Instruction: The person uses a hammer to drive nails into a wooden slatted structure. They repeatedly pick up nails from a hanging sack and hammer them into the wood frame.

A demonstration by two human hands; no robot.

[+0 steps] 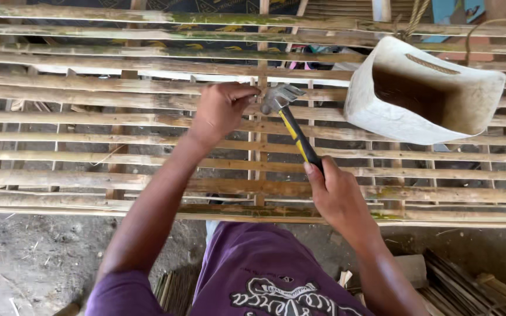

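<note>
My right hand (338,196) is clamped round the hammer (291,123) handle, head up at the slat (147,86) right beside my left hand (221,111). Left fingers are pinched shut against that slat — on a nail, I'd guess, though I can't make one out. Many slats already lie across the frame (259,146) — looks well along, this joint not yet driven. White tub (423,90) hangs close on the right.

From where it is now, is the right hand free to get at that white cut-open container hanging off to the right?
Probably yes: nothing lies between the right hand and the white container, but the hand grips the hammer, so its fingers are occupied.
</note>
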